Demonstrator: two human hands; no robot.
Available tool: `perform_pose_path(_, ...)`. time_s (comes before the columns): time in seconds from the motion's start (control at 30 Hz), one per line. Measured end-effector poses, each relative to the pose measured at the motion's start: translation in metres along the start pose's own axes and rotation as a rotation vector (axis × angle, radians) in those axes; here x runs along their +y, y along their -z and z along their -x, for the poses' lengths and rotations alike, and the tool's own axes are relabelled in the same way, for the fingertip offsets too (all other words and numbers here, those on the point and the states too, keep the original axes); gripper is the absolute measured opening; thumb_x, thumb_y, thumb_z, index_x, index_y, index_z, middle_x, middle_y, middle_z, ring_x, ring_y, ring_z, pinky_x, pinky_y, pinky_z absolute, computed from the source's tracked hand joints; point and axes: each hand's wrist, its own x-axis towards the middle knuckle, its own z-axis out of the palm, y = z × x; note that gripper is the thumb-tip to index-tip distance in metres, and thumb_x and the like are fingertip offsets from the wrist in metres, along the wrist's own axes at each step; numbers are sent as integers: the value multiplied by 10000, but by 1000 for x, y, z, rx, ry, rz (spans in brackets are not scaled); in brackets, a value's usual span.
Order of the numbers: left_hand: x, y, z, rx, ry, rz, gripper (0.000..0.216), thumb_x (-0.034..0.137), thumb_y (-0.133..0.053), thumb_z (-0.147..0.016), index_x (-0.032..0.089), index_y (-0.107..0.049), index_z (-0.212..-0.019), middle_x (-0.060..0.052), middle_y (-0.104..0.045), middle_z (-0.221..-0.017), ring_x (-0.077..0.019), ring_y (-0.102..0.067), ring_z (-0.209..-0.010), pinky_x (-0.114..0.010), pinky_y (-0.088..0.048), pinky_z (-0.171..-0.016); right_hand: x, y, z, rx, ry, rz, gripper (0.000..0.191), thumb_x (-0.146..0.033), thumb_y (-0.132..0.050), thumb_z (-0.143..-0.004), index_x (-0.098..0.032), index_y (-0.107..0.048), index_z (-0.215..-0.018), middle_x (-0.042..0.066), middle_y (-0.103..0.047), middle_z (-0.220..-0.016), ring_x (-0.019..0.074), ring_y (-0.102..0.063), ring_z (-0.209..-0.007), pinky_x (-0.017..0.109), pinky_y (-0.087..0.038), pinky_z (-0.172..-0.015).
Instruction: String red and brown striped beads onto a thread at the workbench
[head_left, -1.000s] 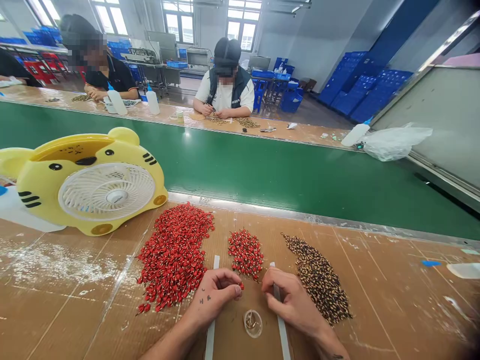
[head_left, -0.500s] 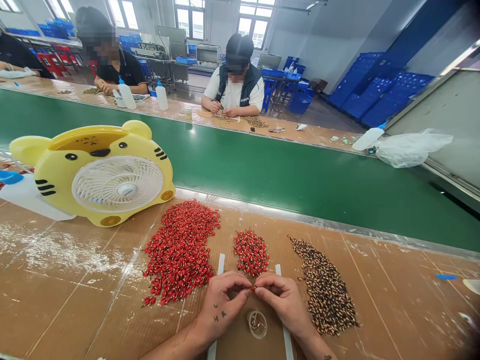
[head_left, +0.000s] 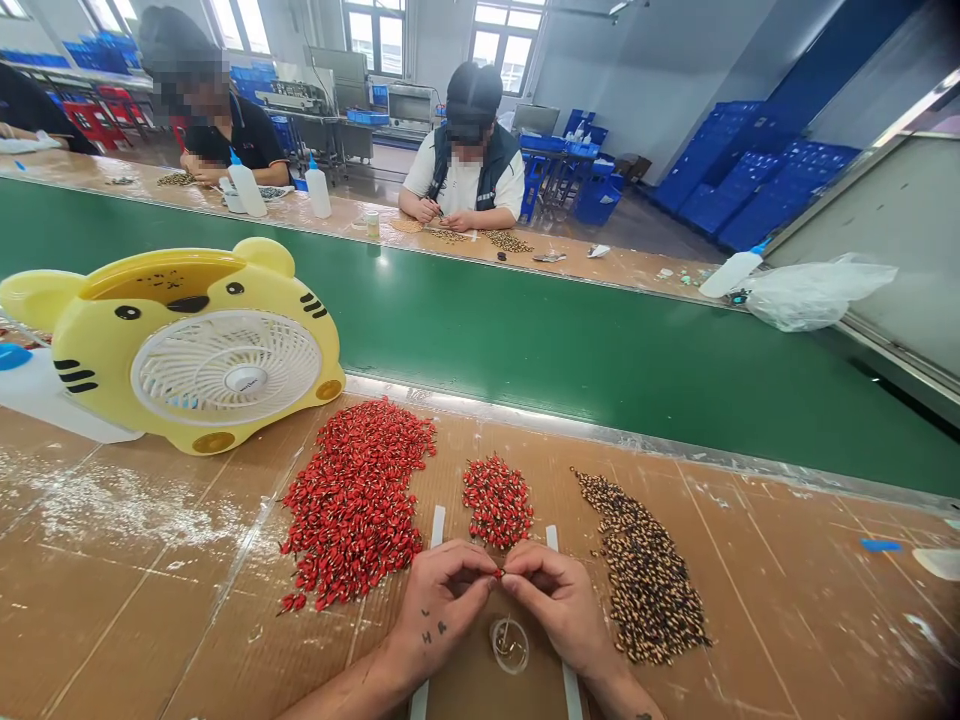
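Left hand point(head_left: 442, 605) and right hand point(head_left: 561, 603) narrowly pinch a small red piece point(head_left: 499, 573) between their fingertips; beyond this grip lies the smaller red pile point(head_left: 497, 500), nearer, a clear cup point(head_left: 509, 645).

Bright windows point(head_left: 375, 42), pale wall point(head_left: 637, 70), floor point(head_left: 649, 222) possibly glossy.

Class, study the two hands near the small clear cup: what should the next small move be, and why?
Probably the right hand should push gently toward the small red piece while the left hand holds steady: the left pinches that piece, and the right meets it from the other side. What, if anything, the right's own grip holds is too small to tell.
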Motion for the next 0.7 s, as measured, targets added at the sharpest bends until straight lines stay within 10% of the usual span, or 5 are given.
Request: perform_pose_path(0.7, -6, 1, -1, -23, -3, 66, 146, 107, -668, -784, 186, -790, -798, -59, -760, -773, -164, -687, -714, -222, -515, -670, 8, 9, -5, -72, -66, -63, 259, -439, -780, -798, -182, -790, -766, 65, -692, -750, 179, -622, -691, 247, -480, -625)
